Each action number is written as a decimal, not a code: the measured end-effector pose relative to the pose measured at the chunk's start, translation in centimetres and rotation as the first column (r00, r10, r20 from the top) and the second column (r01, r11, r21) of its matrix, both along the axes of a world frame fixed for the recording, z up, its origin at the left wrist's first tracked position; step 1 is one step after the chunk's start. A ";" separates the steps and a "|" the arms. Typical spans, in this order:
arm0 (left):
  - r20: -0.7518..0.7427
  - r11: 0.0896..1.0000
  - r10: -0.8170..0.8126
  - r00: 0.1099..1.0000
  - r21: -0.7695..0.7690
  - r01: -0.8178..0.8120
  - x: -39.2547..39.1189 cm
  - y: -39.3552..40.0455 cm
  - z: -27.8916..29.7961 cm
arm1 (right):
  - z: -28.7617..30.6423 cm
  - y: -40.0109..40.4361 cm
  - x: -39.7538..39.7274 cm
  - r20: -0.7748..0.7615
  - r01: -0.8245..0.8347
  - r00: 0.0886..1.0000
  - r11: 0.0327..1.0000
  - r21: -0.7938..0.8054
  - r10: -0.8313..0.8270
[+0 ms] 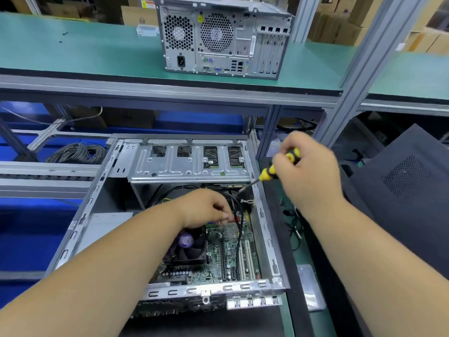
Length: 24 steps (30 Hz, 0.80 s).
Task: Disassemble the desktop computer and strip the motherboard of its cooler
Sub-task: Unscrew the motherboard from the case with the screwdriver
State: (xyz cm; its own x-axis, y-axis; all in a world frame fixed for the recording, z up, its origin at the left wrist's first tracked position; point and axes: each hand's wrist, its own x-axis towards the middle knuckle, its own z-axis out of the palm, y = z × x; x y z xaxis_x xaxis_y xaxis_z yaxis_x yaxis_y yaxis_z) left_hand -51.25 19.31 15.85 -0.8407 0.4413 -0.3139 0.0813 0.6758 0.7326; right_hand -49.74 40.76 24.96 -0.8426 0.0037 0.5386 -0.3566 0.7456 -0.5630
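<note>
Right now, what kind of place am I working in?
Probably a computer teardown or refurbishing workshop: an opened desktop case on the bench, a second tower on the green-matted shelf, stacked cardboard boxes behind.

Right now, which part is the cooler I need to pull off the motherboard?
Look inside the open computer case on the bench, at the green motherboard. The cooler sits at its left, under the left forearm: the only black square fan, with a purple round hub sticker.

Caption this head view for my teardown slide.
Left hand pinches black cables inside open grey metal case; right hand grips yellow-black screwdriver.
</note>
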 end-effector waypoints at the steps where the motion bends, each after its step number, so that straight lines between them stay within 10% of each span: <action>1: 0.035 0.996 -0.004 0.999 0.094 0.001 0.4 0.4 1.0 | 0.7 0.7 -0.1 -0.026 0.019 0.999 1.000 -0.025 -0.020; 5: -0.066 0.978 0.031 0.997 0.209 -0.016 1.7 4.1 4.6 | 1.7 3.5 -0.3 -0.020 0.138 0.990 0.988 -0.070 -0.140; 12: -0.342 0.971 -0.211 0.915 -0.179 0.157 4.3 14.5 6.8 | -0.3 8.6 1.5 0.097 0.185 0.979 0.980 -0.077 -0.177; 24: -0.172 0.848 -0.289 0.942 -0.502 0.169 6.9 25.6 -0.3 | -2.9 14.5 4.2 0.246 0.153 0.962 0.979 -0.134 -0.117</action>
State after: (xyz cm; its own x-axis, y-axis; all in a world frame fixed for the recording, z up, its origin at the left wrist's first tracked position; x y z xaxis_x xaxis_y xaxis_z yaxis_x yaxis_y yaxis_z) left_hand -44.30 44.95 15.55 -0.8084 0.4779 -0.3435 0.4037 0.8750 0.2673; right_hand -45.53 55.29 22.11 -0.9314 0.1918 0.3095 -0.1024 0.6779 -0.7280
